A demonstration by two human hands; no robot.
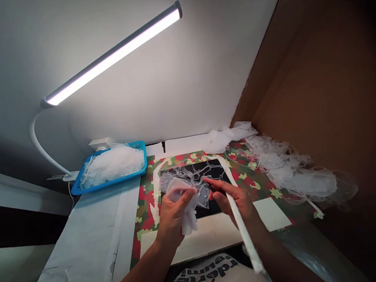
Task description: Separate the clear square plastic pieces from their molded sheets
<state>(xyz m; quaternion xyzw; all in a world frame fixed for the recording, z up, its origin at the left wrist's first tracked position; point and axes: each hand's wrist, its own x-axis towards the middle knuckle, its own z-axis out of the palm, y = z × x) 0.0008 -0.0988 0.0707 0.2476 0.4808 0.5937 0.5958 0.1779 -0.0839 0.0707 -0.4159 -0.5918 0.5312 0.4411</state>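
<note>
My left hand (174, 215) is closed around a bunch of soft, translucent white molded pieces (190, 217), which hang below the thumb. Between the hands, clear flat pieces with small bumps (202, 197) spread out, joined to thin clear strands (202, 166). My right hand (235, 197) grips a long tool with a white-wrapped handle (242, 231); its dark tip is close to the pieces, partly behind the fingers, so its kind is unclear. Beneath both hands lies a black sheet (217, 205).
A blue basket (117, 181) heaped with translucent white pieces (114, 162) stands at left. Tangled clear scraps (284, 168) pile up at right on the camouflage-patterned cover (246, 184). A lit lamp (117, 55) hangs above. A white card (272, 213) lies right of my right hand.
</note>
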